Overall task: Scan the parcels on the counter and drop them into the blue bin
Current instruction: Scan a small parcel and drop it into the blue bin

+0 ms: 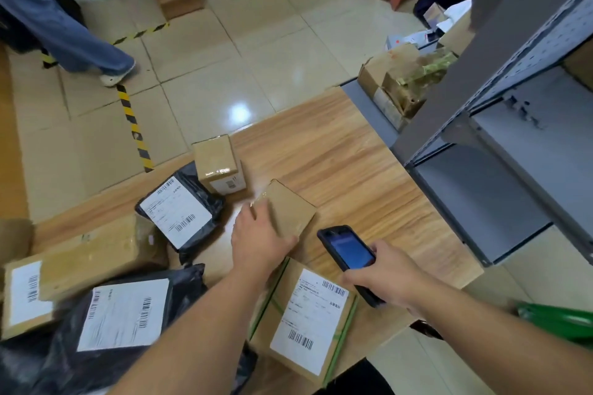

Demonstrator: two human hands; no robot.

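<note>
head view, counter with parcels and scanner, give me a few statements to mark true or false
1. The right hand holds the handheld scanner. True.
2. The left hand rests on a black bag. False: it grips a plain brown box.
3. The scanner screen is dark. False: it glows blue.
4. The green-strapped box lies label up. True.
5. The blue bin stands on the counter. False: no blue bin shows.

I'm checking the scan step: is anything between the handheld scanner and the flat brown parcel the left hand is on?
Nothing visible. The scanner, gripped by the right hand, sits just right of the flat brown parcel with only bare counter between. The left hand covers the parcel's near-left edge. No label shows on its upper face.
</note>
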